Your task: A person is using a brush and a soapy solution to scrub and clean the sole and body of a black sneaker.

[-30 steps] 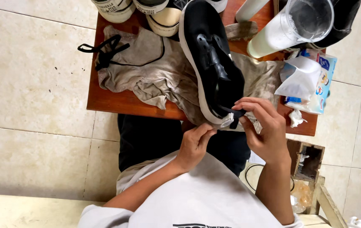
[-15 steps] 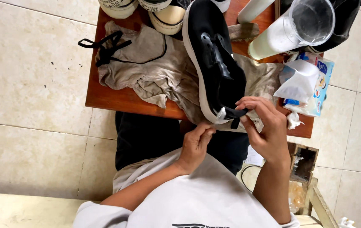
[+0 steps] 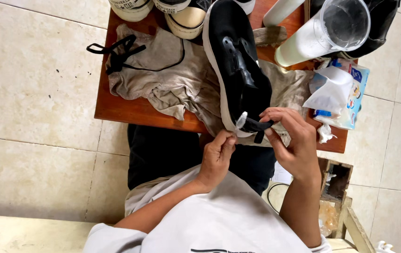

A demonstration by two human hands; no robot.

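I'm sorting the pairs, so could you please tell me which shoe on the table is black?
The black canvas shoe with the white sole lying on the grey cloth; the others are cream.

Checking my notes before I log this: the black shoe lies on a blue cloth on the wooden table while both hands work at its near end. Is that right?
Not quite. The cloth under the black shoe is beige-grey, not blue, as the head view shows. The rest stands: it lies on the wooden table, and the left hand and right hand work at the shoe's near end.

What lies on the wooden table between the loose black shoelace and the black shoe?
In the head view, only a crumpled beige cloth lies between the loose black shoelace and the black white-soled shoe.
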